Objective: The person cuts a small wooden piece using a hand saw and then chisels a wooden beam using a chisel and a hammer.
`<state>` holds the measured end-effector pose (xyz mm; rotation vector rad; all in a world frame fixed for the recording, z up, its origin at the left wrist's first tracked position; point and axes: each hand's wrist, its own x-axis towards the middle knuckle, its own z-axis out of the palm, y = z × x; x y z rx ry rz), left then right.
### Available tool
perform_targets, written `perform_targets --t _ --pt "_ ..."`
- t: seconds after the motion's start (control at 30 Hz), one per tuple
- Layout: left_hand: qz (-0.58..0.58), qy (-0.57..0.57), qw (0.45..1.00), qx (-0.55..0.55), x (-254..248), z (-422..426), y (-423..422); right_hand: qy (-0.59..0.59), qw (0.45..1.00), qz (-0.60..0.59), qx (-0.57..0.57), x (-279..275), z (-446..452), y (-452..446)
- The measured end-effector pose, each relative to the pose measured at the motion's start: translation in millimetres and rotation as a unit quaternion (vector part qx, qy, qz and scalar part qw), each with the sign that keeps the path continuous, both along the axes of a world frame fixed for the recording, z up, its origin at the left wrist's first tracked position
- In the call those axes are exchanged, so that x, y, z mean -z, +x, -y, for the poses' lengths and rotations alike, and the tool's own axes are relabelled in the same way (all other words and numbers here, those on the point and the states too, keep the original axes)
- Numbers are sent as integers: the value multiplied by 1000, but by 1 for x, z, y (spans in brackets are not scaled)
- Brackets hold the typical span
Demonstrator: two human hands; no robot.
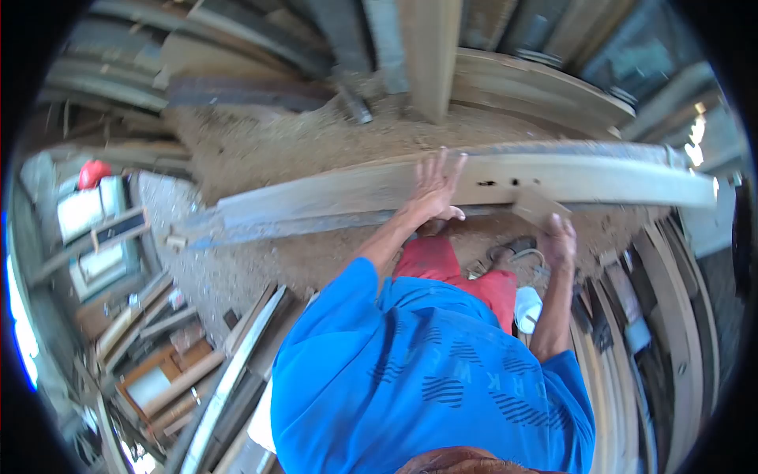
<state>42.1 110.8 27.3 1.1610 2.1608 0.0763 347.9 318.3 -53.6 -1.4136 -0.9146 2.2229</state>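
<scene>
A long pale wooden plank [316, 186] lies crosswise in front of me, with a few small dark holes near its middle. My left hand [433, 192] rests flat on the plank, fingers spread, to the left of the holes. In my right hand [559, 239] is a flat tan rectangular piece [538, 207], gripped at its near edge. That piece overlaps the plank's near edge just right of the holes. Whether it presses on the wood, I cannot tell. Beneath the plank, a greyish-blue beam [268, 229] shows along the near side.
An upright board [430, 59] stands beyond the plank on sawdust-covered ground [292, 146]. Stacked boards [671, 316] lean at the right. Timber offcuts and a brown wooden frame [154, 379] lie at the lower left. A red round object [95, 174] sits at the far left.
</scene>
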Motion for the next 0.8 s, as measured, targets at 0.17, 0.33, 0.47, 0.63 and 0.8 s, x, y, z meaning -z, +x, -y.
perform_targets --t 0.17,0.33,0.47,0.63,0.8 --pt "-32 -5 995 95 34 28 -47 17 999 -31 18 10 -20 -32" --pt "0 -30 994 109 25 13 -55 62 997 39 -10 -3 -4 -58" --pt "-24 4 991 131 34 4 -87 101 985 59 -130 1 24 -97" --pt "2 -29 993 113 53 -15 -122 153 979 49 -123 -19 36 -102" --pt "-41 20 994 99 3 8 -80 221 950 98 -196 -100 23 -57"
